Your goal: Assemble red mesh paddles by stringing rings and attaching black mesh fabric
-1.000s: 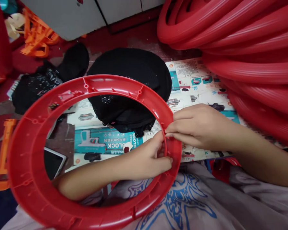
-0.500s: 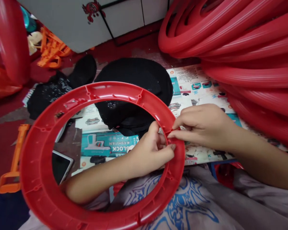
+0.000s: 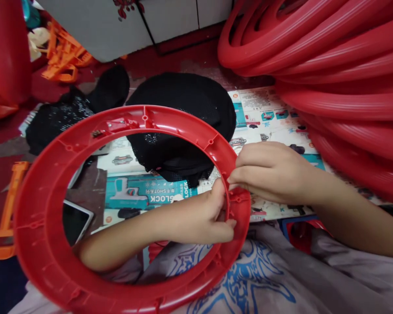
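A big red plastic ring [image 3: 46, 235], ribbed and studded with small pegs, is filling the lower left of the frame. The right hand [image 3: 271, 172] and left hand [image 3: 206, 216] are pinching its right rim.

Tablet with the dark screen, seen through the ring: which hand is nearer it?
Left. The left hand reaches through the red ring, across the opening from the tablet; the right hand sits outside the rim, farther away.
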Available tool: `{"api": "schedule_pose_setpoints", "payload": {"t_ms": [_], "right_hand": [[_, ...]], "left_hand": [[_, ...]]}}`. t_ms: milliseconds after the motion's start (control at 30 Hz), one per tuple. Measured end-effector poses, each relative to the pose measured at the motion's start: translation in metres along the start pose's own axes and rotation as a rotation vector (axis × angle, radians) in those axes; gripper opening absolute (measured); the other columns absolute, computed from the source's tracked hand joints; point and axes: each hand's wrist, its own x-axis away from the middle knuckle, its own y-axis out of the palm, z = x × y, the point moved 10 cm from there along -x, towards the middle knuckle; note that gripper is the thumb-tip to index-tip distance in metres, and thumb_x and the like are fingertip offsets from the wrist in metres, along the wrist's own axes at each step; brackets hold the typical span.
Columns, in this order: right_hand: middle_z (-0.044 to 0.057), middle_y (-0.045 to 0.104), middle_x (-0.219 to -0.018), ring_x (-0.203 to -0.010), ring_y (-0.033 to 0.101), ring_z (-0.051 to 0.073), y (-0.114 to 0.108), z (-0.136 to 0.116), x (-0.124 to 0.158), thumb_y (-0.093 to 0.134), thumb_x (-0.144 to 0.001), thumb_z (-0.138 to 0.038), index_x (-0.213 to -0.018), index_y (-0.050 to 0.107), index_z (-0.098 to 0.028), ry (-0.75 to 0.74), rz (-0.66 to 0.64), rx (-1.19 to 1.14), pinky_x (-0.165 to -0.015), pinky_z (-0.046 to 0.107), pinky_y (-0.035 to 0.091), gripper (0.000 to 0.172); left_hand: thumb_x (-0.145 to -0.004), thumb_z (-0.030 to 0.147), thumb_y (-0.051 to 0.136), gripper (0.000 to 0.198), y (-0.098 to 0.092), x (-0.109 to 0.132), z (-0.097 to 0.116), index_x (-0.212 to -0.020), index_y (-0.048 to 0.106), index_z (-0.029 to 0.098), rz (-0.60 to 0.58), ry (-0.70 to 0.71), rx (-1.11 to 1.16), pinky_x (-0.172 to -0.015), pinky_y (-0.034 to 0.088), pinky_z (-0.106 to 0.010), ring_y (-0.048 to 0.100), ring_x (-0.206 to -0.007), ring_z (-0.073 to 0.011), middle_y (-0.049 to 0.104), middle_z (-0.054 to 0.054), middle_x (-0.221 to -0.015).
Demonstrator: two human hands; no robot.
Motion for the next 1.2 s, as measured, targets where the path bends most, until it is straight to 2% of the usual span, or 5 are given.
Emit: {"api": "schedule_pose_setpoints", "payload": {"t_ms": [233,367,667,900,1200], "right_hand": [[0.002,0.063,-0.075,-0.069,0.050,0.014,0.005,0.007,0.003,0.049,-0.093,-0.021,-0.077,0.068,-0.017,0.025,-0.066,-0.057,-0.061,0.028,0.034,0.026],[0.001,0.060,-0.068,-0.065,0.046,0.013,0.000,0.006,0.003,0.051,-0.093,-0.020,-0.071,0.068,-0.017,0.045,-0.045,0.006,-0.058,0.028,0.028,0.027],[0.000,0.060,-0.065,-0.058,0.050,0.012,0.000,0.022,0.008,0.051,-0.095,-0.031,-0.079,0.069,-0.016,0.221,-0.038,0.015,-0.054,0.026,0.028,0.028],[0.000,0.064,-0.077,-0.062,0.051,0.008,-0.004,0.014,0.003,0.052,-0.093,-0.016,-0.088,0.069,-0.017,0.147,-0.059,-0.368,-0.058,0.020,0.037,0.018],[0.003,0.067,-0.083,-0.074,0.061,0.011,0.009,0.017,0.002,0.054,-0.089,-0.015,-0.084,0.070,-0.016,0.247,-0.112,-0.433,-0.067,0.023,0.045,0.017]], "left_hand": [[-0.081,0.026,0.064,0.051,0.000,0.000,-0.001,-0.124,0.037,0.021,0.015,-0.012,0.382,-0.078,0.053,-0.033,0.059,-0.089,-0.0195,0.057,-0.005,-0.098],[-0.085,0.025,0.063,0.039,-0.011,-0.005,0.001,-0.118,0.043,0.023,0.183,0.065,0.744,-0.072,0.052,-0.027,0.060,-0.080,-0.0128,0.057,-0.003,-0.101],[-0.077,0.007,0.059,0.044,-0.032,0.004,-0.008,-0.113,0.042,0.023,0.474,0.033,0.465,-0.067,0.049,-0.022,0.057,-0.078,-0.0110,0.055,0.002,-0.095],[-0.079,0.007,0.054,0.055,-0.010,0.001,0.003,-0.126,0.033,0.026,0.132,0.020,0.363,-0.073,0.051,-0.028,0.055,-0.087,-0.0139,0.051,-0.001,-0.110],[-0.078,0.012,0.056,0.051,0.000,0.002,0.014,-0.123,0.033,0.020,0.012,0.076,0.091,-0.073,0.051,-0.030,0.054,-0.084,-0.0156,0.051,-0.002,-0.099]]}}
